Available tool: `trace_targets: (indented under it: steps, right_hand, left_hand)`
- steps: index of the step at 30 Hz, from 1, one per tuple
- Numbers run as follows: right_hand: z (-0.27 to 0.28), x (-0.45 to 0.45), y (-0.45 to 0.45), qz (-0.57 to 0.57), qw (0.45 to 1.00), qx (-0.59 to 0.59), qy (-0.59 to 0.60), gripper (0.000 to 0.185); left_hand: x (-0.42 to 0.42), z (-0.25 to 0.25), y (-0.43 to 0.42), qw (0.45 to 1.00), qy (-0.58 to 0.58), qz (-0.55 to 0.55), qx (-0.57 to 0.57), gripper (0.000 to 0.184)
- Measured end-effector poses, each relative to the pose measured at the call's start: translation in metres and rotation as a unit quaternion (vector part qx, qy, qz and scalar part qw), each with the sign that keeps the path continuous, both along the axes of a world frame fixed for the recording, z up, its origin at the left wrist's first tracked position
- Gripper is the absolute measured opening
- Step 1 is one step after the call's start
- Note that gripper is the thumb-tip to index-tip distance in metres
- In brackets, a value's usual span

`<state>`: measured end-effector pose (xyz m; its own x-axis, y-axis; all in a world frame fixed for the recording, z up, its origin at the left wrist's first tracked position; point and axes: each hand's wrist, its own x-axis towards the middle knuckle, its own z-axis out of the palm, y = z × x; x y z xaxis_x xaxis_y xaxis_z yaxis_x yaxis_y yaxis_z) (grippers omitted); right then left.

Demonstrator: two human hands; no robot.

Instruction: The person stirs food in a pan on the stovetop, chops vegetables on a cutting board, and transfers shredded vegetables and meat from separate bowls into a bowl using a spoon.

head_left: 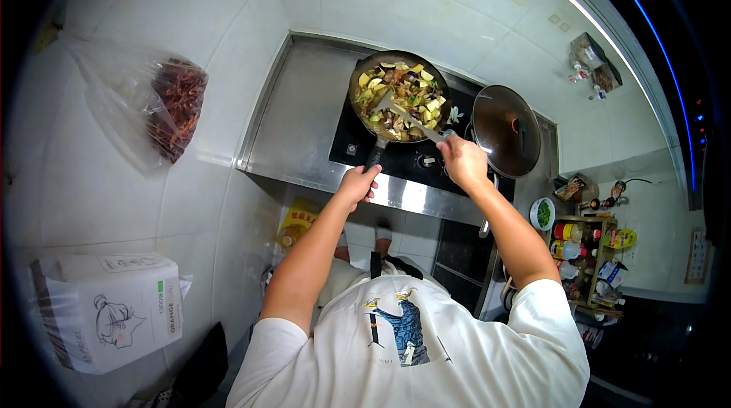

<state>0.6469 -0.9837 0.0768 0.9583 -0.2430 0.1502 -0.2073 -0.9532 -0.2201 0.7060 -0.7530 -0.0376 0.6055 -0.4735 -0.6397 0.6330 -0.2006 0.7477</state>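
My left hand [357,184] is closed around the black handle [374,156] of a frying pan [355,97] on the black gas stove. Chopped eggplant and other vegetables [412,88] fill the pan, with bits of green among them. In my right hand [463,160] is a metal spatula [417,124], held by its handle, its blade down in the food near the pan's left side. A second pan with a dark glass lid [499,131] stands just right of my right hand.
At the right, a white bowl of chopped greens [542,214] sits before a rack of bottles and jars [576,256]. The steel counter [293,115] extends left of the stove. A plastic bag of dried red peppers [180,103] hangs on the left wall, above a tissue pack [114,313].
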Motion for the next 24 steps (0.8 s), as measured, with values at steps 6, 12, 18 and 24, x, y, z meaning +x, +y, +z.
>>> trace_targets:
  steps: [6, 12, 18, 24]
  right_hand:
    - [-0.032, 0.030, -0.046, -0.140, 0.975, 0.170, -0.024, 0.034]
    - [-0.099, 0.047, -0.047, -0.247, 0.895, 0.371, -0.004, 0.037]
    - [-0.049, 0.020, -0.047, -0.225, 0.894, 0.386, -0.018, 0.035]
    - [-0.054, 0.012, -0.038, -0.184, 0.946, 0.262, 0.056, 0.036]
  left_hand:
    - [-0.001, 0.001, -0.001, 1.000, -0.007, 0.005, -0.003, 0.035]
    - [0.001, 0.000, -0.001, 1.000, -0.009, -0.005, 0.010, 0.031]
    - [0.000, -0.002, 0.001, 1.000, -0.009, -0.008, 0.009, 0.032]
    - [0.001, -0.002, -0.001, 1.000, -0.005, 0.000, 0.008, 0.034]
